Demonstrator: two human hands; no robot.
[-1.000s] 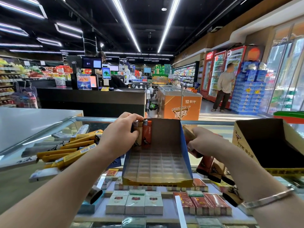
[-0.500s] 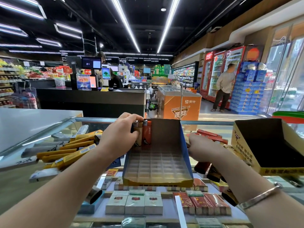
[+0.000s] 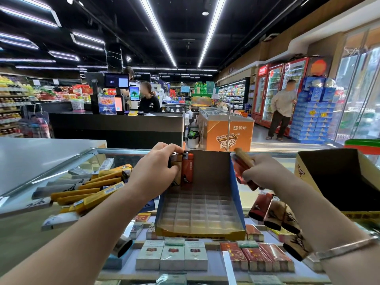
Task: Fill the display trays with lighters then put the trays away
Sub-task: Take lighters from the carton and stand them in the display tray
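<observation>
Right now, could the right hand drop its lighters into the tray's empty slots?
Probably yes. The right hand holds lighters just beside the display tray, whose top is open. The left hand sits only at the far-left corner.

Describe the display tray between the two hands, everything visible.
The display tray is an open cardboard box, brown inside, with blue side walls and a yellow front lip. It sits on the glass counter, its back wall upright. A clear plastic grid of mostly empty slots lines its floor. Two lighters stand in the back left corner, a tan one and an orange one, where the left hand touches their tops.
</observation>
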